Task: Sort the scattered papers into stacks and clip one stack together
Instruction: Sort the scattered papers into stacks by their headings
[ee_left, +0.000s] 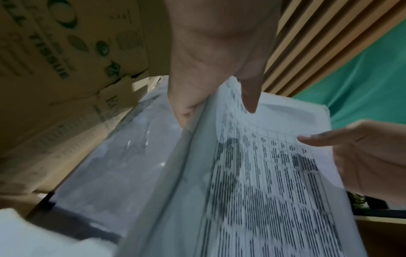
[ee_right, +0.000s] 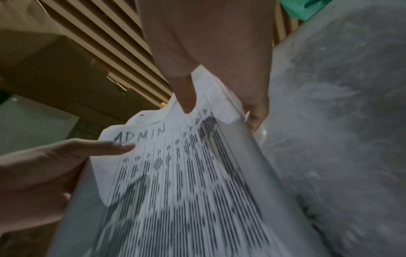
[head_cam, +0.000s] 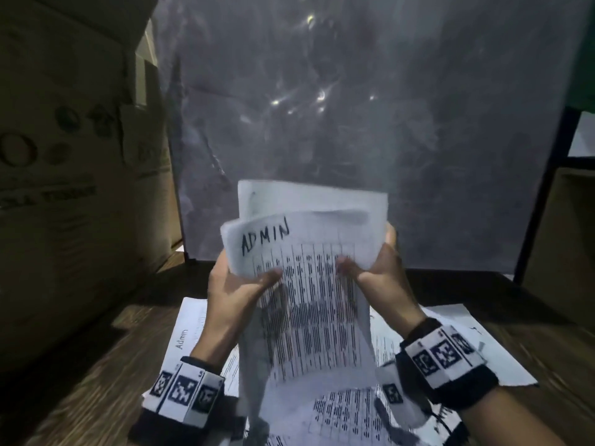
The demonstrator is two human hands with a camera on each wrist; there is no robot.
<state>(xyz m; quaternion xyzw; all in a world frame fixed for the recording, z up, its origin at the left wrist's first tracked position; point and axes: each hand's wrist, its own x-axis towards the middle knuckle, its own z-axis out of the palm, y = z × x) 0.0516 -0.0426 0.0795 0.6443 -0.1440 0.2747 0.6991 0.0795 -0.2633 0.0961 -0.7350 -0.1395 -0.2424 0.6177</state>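
Observation:
Both hands hold up a stack of papers [head_cam: 309, 284] above the table; its top sheet bears a printed table and the handwritten word ADMIN, and its upper edge curls over. My left hand [head_cam: 238, 281] grips the stack's left edge, thumb on the front. My right hand [head_cam: 370, 268] grips the right edge the same way. The left wrist view shows the left thumb [ee_left: 250, 97] pressed on the stack [ee_left: 263, 173]. In the right wrist view the right thumb [ee_right: 186, 97] pinches the stack [ee_right: 186, 173] beside the word ADMIN. No clip is visible.
More printed sheets [head_cam: 193, 336] lie spread on the dark wooden table [head_cam: 96, 365] under my hands, one marked Admin. A large cardboard box [head_cam: 70, 156] stands at the left. A plastic-covered grey panel [head_cam: 354, 107] rises behind.

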